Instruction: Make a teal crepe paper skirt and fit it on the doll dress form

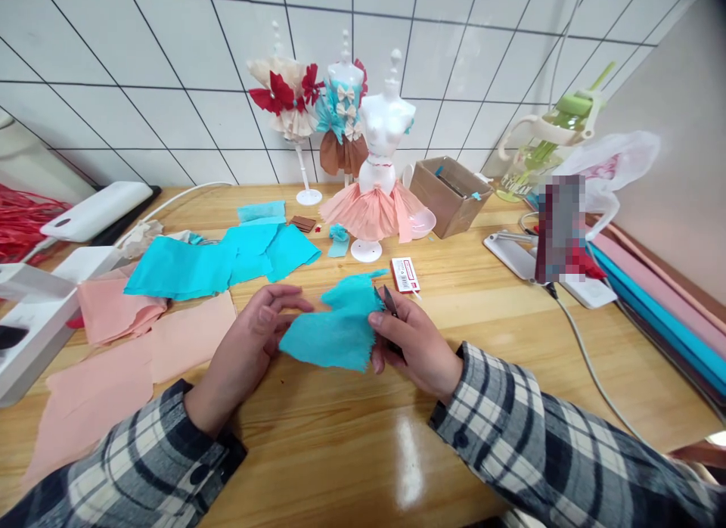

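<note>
My right hand (pixel 411 335) pinches a piece of teal crepe paper (pixel 334 335) by its right edge, thumb on top. Dark-bladed scissors (pixel 390 301) are tucked in the same hand, their tips pointing up and away; the handles are mostly hidden. The paper is folded or in two overlapping layers, with a ragged right edge. My left hand (pixel 258 327) is at the paper's left end, fingers loosely bent and apart; whether it touches the paper I cannot tell. Beyond the hands stands a white mini dress form (pixel 386 123) wearing a pleated pink paper skirt (pixel 368 210).
Teal crepe sheets (pixel 187 267) and pink sheets (pixel 187 339) lie to the left. Two dressed mini forms stand by the tiled wall, near a cardboard box (pixel 454 199). A small white-and-red box (pixel 404 275) lies ahead. A phone on a stand (pixel 513 252) and cable are at right.
</note>
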Demonstrator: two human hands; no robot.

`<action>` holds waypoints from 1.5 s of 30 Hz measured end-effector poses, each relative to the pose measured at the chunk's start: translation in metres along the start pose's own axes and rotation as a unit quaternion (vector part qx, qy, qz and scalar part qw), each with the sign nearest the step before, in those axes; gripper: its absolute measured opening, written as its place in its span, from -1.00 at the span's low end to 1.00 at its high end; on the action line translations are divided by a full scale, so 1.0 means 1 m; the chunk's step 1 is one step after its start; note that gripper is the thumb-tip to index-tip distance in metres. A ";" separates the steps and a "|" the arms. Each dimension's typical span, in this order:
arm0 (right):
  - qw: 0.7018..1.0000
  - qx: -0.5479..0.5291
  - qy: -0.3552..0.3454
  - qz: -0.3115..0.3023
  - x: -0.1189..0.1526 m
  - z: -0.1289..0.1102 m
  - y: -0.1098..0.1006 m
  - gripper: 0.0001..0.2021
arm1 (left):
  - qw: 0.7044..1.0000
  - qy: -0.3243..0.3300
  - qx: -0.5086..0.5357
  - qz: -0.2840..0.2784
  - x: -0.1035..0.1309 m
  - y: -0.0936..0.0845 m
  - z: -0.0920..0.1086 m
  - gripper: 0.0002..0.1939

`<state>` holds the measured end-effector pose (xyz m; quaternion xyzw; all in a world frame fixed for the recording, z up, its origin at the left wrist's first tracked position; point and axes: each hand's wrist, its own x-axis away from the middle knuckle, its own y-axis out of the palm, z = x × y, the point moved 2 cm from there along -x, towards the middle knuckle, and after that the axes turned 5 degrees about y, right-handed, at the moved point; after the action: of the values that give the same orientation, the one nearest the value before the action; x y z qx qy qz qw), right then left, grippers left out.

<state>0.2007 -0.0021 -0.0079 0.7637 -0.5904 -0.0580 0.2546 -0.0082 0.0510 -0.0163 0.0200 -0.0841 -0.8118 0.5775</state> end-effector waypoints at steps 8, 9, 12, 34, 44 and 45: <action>0.998 -0.037 -0.001 0.059 -0.002 0.005 0.000 -0.75 | 0.962 0.009 -0.185 -0.201 0.011 0.016 0.012 -0.36; 0.998 -0.040 0.005 0.054 -0.002 0.006 0.002 -0.75 | 0.965 0.016 -0.192 -0.177 0.011 0.020 0.015 -0.45; 0.998 -0.046 0.025 0.038 0.000 0.010 0.006 -0.74 | 0.975 0.005 -0.210 -0.079 0.013 0.029 0.017 -0.61; 0.983 0.181 0.034 -0.001 0.001 0.012 0.004 -0.45 | 0.988 -0.072 0.086 0.102 0.010 0.014 -0.002 -0.80; 0.941 0.339 0.003 -0.012 0.002 0.015 0.007 -0.48 | 0.994 -0.064 -0.015 0.090 0.011 0.011 -0.003 -0.76; 0.942 0.335 0.020 -0.017 0.002 0.016 0.007 -0.49 | 0.994 -0.062 -0.021 0.089 0.011 0.011 -0.004 -0.75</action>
<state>0.1895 -0.0104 -0.0180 0.8158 -0.5574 0.1540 -0.0047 -0.0012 0.0368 -0.0178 -0.0500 -0.1038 -0.7583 0.6416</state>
